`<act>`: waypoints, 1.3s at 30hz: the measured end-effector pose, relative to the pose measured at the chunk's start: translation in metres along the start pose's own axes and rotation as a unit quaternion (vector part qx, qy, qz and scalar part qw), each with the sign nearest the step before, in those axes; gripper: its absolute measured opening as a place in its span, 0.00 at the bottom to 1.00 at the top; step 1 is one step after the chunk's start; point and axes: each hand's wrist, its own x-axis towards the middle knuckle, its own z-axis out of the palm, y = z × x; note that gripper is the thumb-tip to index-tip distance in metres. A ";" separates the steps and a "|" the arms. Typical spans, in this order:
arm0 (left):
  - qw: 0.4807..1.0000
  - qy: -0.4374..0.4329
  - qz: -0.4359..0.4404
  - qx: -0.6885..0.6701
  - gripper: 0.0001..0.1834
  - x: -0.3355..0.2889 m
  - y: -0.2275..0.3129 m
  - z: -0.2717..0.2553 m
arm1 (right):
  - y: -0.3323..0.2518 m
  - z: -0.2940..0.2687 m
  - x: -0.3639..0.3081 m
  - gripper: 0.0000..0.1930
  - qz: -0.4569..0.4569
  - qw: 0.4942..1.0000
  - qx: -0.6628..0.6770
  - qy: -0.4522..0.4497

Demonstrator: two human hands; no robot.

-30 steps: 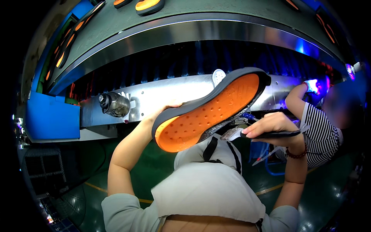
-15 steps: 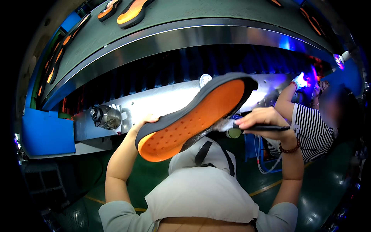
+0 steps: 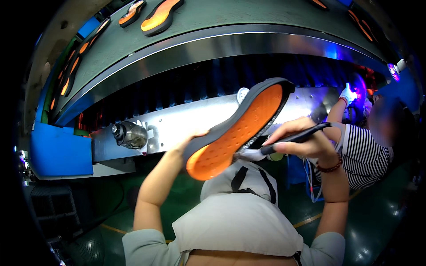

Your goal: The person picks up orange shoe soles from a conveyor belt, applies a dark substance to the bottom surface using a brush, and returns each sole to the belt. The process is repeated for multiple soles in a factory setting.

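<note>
An orange shoe sole with a black rim (image 3: 237,131) is held up in front of me, tilted, its orange inner face showing. My left hand (image 3: 191,141) grips its far-left edge near the heel end; most of those fingers are hidden behind the sole. In my right hand (image 3: 304,137) is a brush with a black handle (image 3: 296,138), pinched between thumb and fingers. The pale bristles (image 3: 250,154) touch the sole's near side edge around the heel half. A wet-looking sheen lies along that edge.
A metal shelf (image 3: 186,119) runs beyond the sole, bearing a dark-lidded jar (image 3: 131,135). Above it, a green conveyor belt (image 3: 213,15) carries several soles, including an orange one (image 3: 160,17). At the right sits a co-worker in a striped shirt (image 3: 366,153), a gloved hand under purple light.
The brush has slid along the near edge toward the heel, its handle now angled more steeply. The sole has shifted right and turned more upright in my left hand.
</note>
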 end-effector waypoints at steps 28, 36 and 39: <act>0.989 -0.124 0.074 -0.025 0.29 0.042 -0.026 0.020 | 0.116 0.022 0.075 0.11 -0.087 0.882 -0.063 0.458; 0.986 -0.121 0.054 -0.104 0.30 0.054 -0.035 0.016 | 0.101 0.086 0.049 0.13 -0.129 0.895 -0.244 0.349; 0.985 -0.120 0.040 -0.115 0.29 0.052 -0.034 0.015 | 0.097 0.084 0.040 0.13 -0.139 0.910 -0.216 0.324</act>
